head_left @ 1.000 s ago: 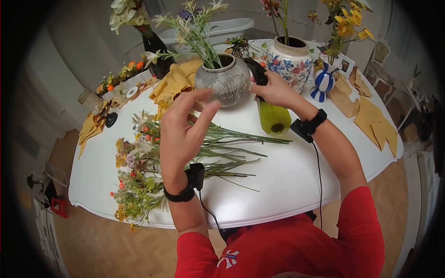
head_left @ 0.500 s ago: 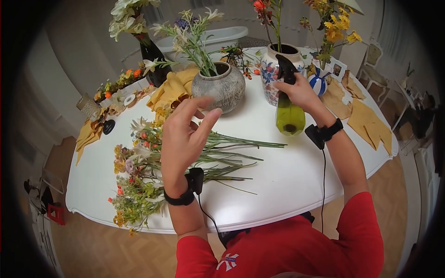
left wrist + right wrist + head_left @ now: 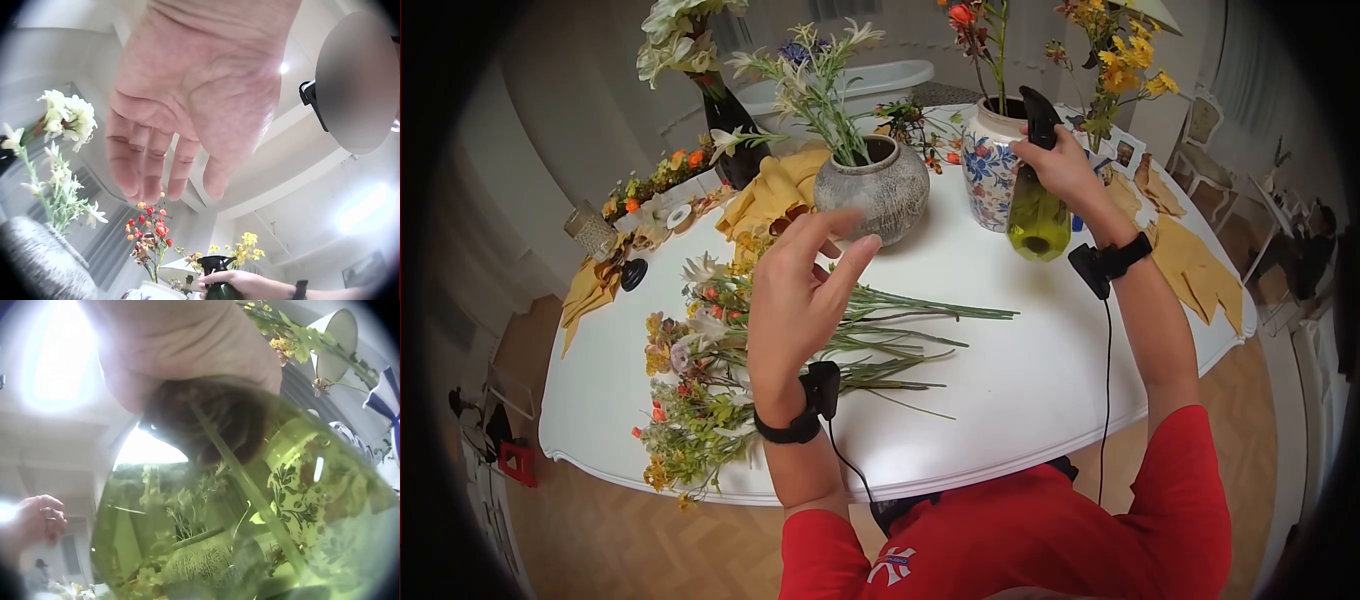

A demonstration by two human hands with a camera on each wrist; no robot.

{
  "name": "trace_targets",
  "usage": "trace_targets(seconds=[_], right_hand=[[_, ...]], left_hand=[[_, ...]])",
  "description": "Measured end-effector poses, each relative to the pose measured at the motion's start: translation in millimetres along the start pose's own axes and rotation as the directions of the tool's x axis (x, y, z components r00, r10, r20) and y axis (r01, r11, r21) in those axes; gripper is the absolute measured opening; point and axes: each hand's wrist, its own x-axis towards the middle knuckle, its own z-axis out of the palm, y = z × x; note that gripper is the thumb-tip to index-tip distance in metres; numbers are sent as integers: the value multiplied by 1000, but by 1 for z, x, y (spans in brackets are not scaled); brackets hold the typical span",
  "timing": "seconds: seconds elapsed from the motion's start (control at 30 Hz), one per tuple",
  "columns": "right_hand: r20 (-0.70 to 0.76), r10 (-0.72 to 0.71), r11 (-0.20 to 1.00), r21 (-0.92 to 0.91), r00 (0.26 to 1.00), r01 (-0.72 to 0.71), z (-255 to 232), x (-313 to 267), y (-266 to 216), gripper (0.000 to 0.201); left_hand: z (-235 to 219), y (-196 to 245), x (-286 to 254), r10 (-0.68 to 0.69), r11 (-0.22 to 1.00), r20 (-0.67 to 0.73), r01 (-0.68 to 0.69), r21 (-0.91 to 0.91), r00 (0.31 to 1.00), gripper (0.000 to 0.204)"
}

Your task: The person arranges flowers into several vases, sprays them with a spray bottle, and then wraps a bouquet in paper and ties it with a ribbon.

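Note:
The right hand (image 3: 1065,172) grips the neck of a green spray bottle (image 3: 1040,222) with a black top, held in front of the floral-painted vase (image 3: 988,170). Through the bottle's green body (image 3: 187,525) in the right wrist view, the grey vase and painted vase show. The left hand (image 3: 795,290) hovers, fingers relaxed and apart, holding nothing, over the cut flower stems. In the left wrist view its palm (image 3: 200,94) faces the camera. Beyond it stands the round grey vase (image 3: 872,195) with white lilies (image 3: 825,100).
Loose flowers (image 3: 700,400) lie on the white table (image 3: 1020,400), stems to the right. Yellow gloves (image 3: 1195,275) lie at the right, and a yellow cloth (image 3: 775,195) beside the grey vase. A dark vase (image 3: 735,130) stands at the back left.
The right hand and the spray bottle have moved right, away from the grey vase, to the front of the painted vase. The left hand stays nearly still.

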Motion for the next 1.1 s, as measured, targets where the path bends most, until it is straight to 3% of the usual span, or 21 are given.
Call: trace_targets(seconds=[0.1,0.23,0.33,0.37,0.47,0.6,0.63,0.73,0.87,0.93,1.0,1.1], right_hand=[[2,-28,998,61,1000,28,-3,13,-24,44],[-10,-181,975,126,984,180,-5,34,-69,41],[-18,-309,948,73,951,309,-8,52,-97,39],[-11,-263,949,176,965,261,-6,47,-112,38],[-22,-343,930,128,939,343,-10,63,-130,38],[-148,-306,945,72,941,319,-6,71,-152,21],[-152,-282,955,51,947,292,-5,64,-157,25],[-105,-483,857,150,870,493,2,72,-133,26],[-31,-415,905,88,909,416,11,58,-100,38],[35,-356,908,251,934,336,15,35,-89,38],[90,-384,903,244,919,354,18,12,-79,39],[171,-316,919,300,933,257,16,-38,-65,44]], left_hand=[[-1,0,0,8,1000,-1,-8,7,1000,29],[-2,1,0,21,1000,3,-21,9,1000,31],[-3,1,-1,34,999,12,-34,18,999,32],[-3,0,-1,36,999,17,-37,22,999,32],[-5,0,-2,38,999,36,-39,34,999,33],[-5,-4,-2,17,999,61,-18,31,998,33],[-6,-4,-2,7,999,67,-9,31,998,34],[-6,-5,-2,-10,999,79,7,36,997,34],[-3,-4,-1,-19,999,86,17,33,996,34],[-2,-4,0,-33,999,98,29,43,995,34],[0,-4,0,-45,998,111,40,51,993,35],[2,-5,0,-60,996,130,52,69,990,35]])
